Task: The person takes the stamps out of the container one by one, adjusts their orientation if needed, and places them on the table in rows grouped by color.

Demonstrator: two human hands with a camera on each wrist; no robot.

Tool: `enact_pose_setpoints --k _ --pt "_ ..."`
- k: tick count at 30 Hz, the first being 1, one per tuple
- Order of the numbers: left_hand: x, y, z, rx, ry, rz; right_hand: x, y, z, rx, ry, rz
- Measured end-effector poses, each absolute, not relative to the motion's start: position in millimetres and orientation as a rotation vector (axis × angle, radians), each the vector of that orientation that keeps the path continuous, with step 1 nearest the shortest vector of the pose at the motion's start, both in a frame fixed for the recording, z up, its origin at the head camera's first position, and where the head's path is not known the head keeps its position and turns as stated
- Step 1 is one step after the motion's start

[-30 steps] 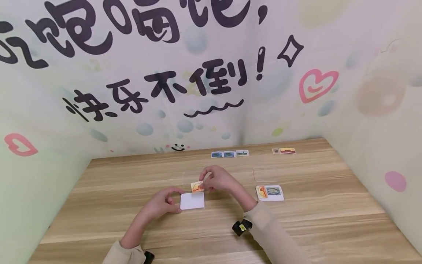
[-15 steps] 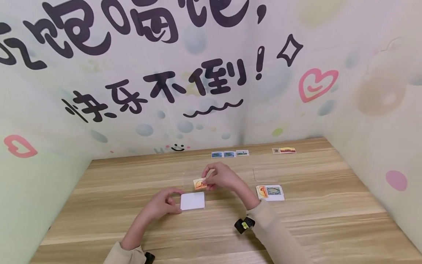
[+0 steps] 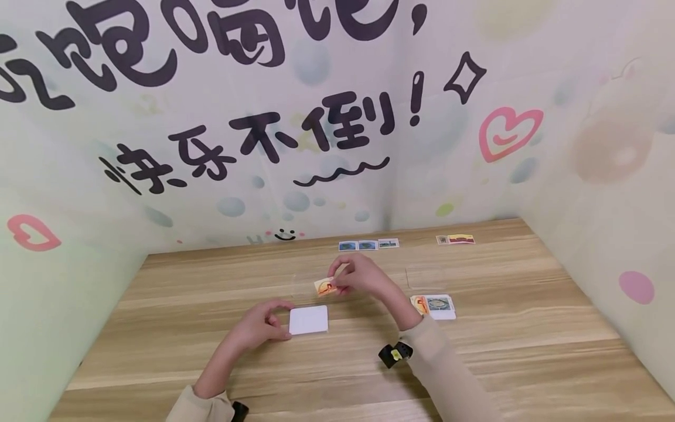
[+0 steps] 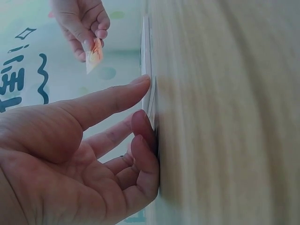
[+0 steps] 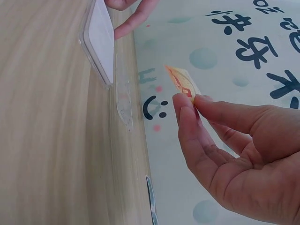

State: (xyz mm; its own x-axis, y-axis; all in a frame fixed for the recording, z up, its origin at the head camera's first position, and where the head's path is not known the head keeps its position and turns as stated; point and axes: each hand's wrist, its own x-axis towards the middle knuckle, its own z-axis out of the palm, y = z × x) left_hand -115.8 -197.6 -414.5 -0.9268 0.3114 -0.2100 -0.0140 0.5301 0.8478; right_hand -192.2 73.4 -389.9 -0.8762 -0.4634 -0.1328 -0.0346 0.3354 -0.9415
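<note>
My right hand [image 3: 361, 274] pinches a small orange and yellow stamp [image 3: 324, 286] between thumb and fingertips. In the right wrist view the stamp [image 5: 182, 83] stands up from the fingertips, above the table. The left hand [image 3: 258, 324] holds a white card stack [image 3: 308, 320] by its left side, thumb at the near corner and index finger at the far one. Its other fingers curl against the table in the left wrist view. Clear edges run round the white stack [image 5: 99, 42] in the right wrist view.
A clear flat sheet [image 5: 123, 101] lies just beyond the white stack, and another clear sheet [image 3: 424, 279] lies farther right. Nearer on the right is a white stack [image 3: 442, 314] with two stamps on top. Blue stamps [image 3: 368, 245] and a red stamp [image 3: 462, 239] lie along the back.
My right hand has moved away from the white stack, back and slightly to the right, with the stamp in its fingers. The left hand has stayed at the stack.
</note>
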Motion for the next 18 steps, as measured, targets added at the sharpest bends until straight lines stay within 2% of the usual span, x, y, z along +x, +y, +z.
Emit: enact_pose_setpoints --k 18 --pt "-117 -197 -415 0.258 2.442 1.356 -199 87 -386 -0.381 2.308 -1.533"
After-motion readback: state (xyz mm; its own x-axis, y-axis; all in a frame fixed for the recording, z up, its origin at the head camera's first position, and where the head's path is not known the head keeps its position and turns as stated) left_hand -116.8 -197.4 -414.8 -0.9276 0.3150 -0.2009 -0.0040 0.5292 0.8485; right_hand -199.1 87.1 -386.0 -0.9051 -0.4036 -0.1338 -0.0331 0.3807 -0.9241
